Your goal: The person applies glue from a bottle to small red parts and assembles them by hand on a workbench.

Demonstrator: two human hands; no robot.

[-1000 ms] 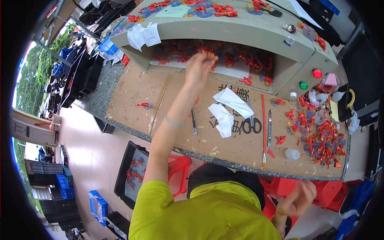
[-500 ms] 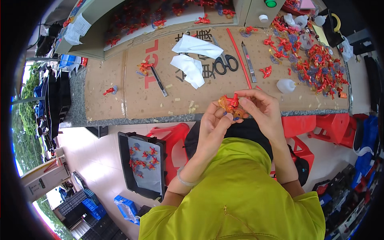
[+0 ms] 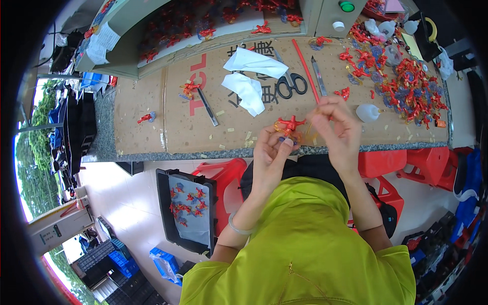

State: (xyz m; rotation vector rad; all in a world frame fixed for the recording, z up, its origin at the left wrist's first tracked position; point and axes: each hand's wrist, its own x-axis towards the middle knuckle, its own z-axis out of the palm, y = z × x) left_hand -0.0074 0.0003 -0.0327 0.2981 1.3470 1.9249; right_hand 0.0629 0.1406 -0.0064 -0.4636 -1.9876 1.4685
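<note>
A small red plastic figurine [image 3: 290, 125] with clear orange and blue parts is pinched between the thumb and fingers of my left hand [image 3: 270, 158], above the table's front edge. My right hand [image 3: 341, 136] is raised just right of it, apart from the figurine. Its fingers are curled together and slightly smeared by motion; a thin yellowish sliver shows by the fingertips, too small to name. Beyond my right hand lie a red stick [image 3: 306, 68] and a pointed metal tool [image 3: 317, 74]. A white squeeze bottle [image 3: 368, 112] lies to its right.
Many similar figurines [image 3: 414, 94] are heaped at the right of the cardboard-covered table [image 3: 178, 129]. Black-handled scissors [image 3: 299, 84], white paper pieces [image 3: 243, 91] and a pen-like knife [image 3: 207, 105] lie mid-table. A black tray [image 3: 170, 223] of figurines stands lower left, beside a red stool [image 3: 230, 178].
My right hand has moved away from the figurine, up and to the right. My left hand keeps hold of the figurine, which now shows its red limbs spread sideways.
</note>
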